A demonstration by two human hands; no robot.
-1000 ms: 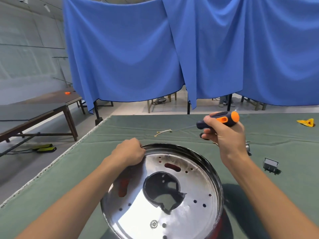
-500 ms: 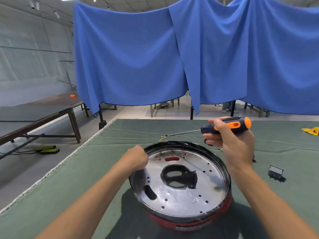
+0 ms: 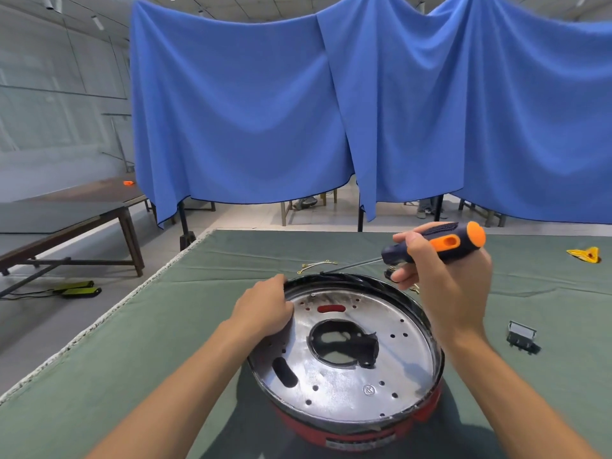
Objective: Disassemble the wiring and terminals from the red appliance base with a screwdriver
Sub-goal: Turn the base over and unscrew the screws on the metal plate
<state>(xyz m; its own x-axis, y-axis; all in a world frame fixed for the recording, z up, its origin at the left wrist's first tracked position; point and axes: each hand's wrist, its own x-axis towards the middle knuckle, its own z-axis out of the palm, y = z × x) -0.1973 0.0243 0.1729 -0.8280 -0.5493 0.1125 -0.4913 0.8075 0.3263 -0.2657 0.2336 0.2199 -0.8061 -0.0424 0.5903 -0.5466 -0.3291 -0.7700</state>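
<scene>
Low in the centre of the frame sits the red appliance base [image 3: 357, 435], resting on the green table cover [image 3: 132, 352] with its shiny perforated metal plate [image 3: 347, 376] facing up at you. Your left hand [image 3: 265, 309] grips the upper-left rim of the base, fingers curled over the edge, steadying it. Your right hand [image 3: 443, 276] is wrapped around the handle of the screwdriver [image 3: 437, 245], which lies nearly level, its thin shaft running left so that the tip reaches the far rim of the base, at or just over the black edge; you cannot tell from here whether it is seated in a screw.

As for progress, some of the job looks done. A small bundle of wires with terminals [image 3: 316, 266] lies loose on the cloth just beyond the far rim, and a small grey part [image 3: 521, 336] sits alone at the right of the frame, well apart from the base. Both look like parts already pulled out, though that is a guess. A yellow piece [image 3: 586, 255] lies at the far right edge.

Through the large central opening of the plate you see only dark shapes, so how much wiring remains inside cannot be told. The work at the far rim appears to be the step in hand, and it is not yet finished.
</scene>
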